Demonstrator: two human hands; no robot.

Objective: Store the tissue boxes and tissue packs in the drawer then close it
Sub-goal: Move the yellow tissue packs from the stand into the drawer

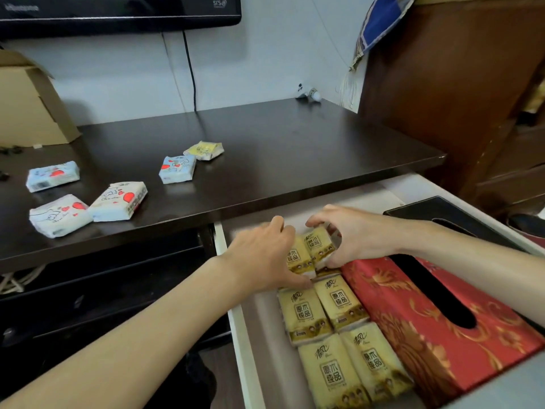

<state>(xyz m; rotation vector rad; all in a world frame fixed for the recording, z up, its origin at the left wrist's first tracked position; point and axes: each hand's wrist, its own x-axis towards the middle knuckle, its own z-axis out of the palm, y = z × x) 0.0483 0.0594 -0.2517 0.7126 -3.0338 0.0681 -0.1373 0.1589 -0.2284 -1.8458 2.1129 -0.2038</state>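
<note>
The white drawer (244,335) is pulled open at the lower right. Inside lie several yellow tissue packs (324,314) in two rows, a red patterned tissue box (392,317) to their right, and a black tissue box (460,214) behind my right arm. My left hand (262,255) grips one yellow pack (296,256) at the far end of the rows. My right hand (351,234) grips the pack beside it (318,243). On the dark desk (280,149) sit several blue-and-white heart-print packs (118,200) and one yellow pack (204,149).
A cardboard box (29,107) stands at the desk's back left. A black monitor (118,10) hangs above with a cable down the wall. A brown wooden cabinet (457,84) rises at the right. Small white objects (308,94) rest at the desk's back.
</note>
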